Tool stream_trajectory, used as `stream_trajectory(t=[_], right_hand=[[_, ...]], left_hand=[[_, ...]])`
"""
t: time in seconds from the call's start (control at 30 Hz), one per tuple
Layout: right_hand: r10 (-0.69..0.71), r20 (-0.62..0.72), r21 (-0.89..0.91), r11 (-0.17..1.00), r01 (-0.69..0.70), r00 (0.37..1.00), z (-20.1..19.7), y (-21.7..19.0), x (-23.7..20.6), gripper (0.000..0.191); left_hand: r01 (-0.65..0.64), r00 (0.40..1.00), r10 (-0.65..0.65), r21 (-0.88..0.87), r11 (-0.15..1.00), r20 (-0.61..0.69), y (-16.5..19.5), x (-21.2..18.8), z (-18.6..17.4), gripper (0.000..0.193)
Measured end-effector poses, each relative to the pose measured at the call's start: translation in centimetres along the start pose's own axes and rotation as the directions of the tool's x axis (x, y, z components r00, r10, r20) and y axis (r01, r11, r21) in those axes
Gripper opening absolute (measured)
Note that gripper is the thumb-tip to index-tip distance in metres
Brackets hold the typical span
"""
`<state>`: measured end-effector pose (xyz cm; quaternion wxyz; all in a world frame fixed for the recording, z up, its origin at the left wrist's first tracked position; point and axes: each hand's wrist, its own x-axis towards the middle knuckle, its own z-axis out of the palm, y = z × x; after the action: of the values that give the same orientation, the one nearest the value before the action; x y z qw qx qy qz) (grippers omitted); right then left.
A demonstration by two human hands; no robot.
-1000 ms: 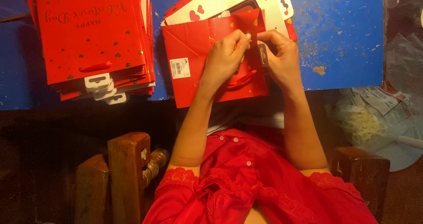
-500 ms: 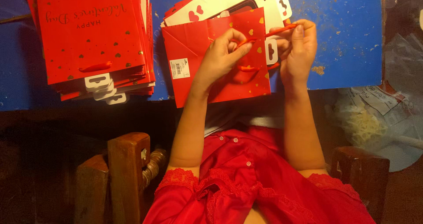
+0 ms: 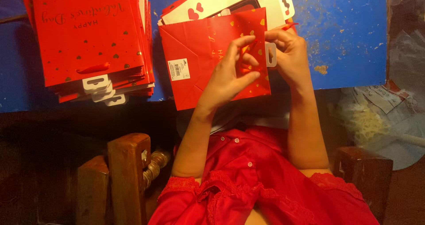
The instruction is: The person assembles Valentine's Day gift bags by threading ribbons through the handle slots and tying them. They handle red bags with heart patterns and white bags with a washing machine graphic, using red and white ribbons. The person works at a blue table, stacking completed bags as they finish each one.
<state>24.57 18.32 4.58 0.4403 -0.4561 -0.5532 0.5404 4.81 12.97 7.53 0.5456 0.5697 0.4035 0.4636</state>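
**Head view: two hands at the handle end of a red gift bag**

Head camera looks down on a blue, paint-chipped table [image 3: 349, 26] with a person in a red blouse [image 3: 261, 185] seated at its near edge. A flat red gift bag [image 3: 199, 70] with small gold hearts lies at the middle of that near edge, its bottom fold hanging slightly over the edge and a white barcode sticker [image 3: 178, 69] on its left part. The left hand [image 3: 228, 76] rests on the bag, thumb and forefinger pinched on a red ribbon handle [image 3: 245, 68] near the bag's right end. The right hand [image 3: 290, 57] sits just beside it, fingers curled and gripping the bag's right edge at a white hang tab [image 3: 271, 54]; both hands are closed on the bag, touching each other at the fingertips.

Under the bag, toward the far edge, lies a white card with red hearts [image 3: 221, 3]. At the table's left end sits a stack of matching red gift bags [image 3: 88, 34], well apart from the hands, white hang tabs poking out along its near side. Below the table's near edge, wooden chair posts [image 3: 128, 172] stand at left.
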Motion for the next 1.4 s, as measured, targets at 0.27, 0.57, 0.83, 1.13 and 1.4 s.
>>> stream_trajectory(t=[0.27, 0.57, 0.83, 1.13, 1.4], right_hand=[[-0.150, -0.161, -0.090, 0.986, 0.137, 0.975, 0.5, 0.9, 0.3, 0.002], [-0.111, -0.016, -0.037, 0.993, 0.110, 0.994, 0.3, -1.0, 0.2, 0.029], [-0.068, 0.023, -0.048, 0.996, 0.069, 0.997, 0.2, 0.1, 0.0, 0.020], [-0.103, -0.037, -0.211, 0.973, 0.093, 0.994, 0.5, 0.0, -0.1, 0.009], [-0.210, -0.185, -0.064, 0.977, 0.202, 0.960, 0.3, 2.1, 0.7, 0.005]], left_hand=[[0.138, 0.990, -0.137, 0.105, 0.985, -0.012, 1.2, -0.1, -1.0, 0.070], [0.084, 0.996, -0.083, 0.159, 0.984, -0.009, 0.5, -0.1, -0.7, 0.070], [0.054, 0.998, -0.039, 0.302, 0.952, -0.054, 1.1, -0.4, 0.2, 0.068], [0.122, 0.992, -0.121, 0.040, 0.992, -0.024, 0.2, -0.7, -0.6, 0.059], [0.031, 0.997, -0.036, -0.065, 0.997, -0.072, -1.8, -0.3, -1.0, 0.063]])
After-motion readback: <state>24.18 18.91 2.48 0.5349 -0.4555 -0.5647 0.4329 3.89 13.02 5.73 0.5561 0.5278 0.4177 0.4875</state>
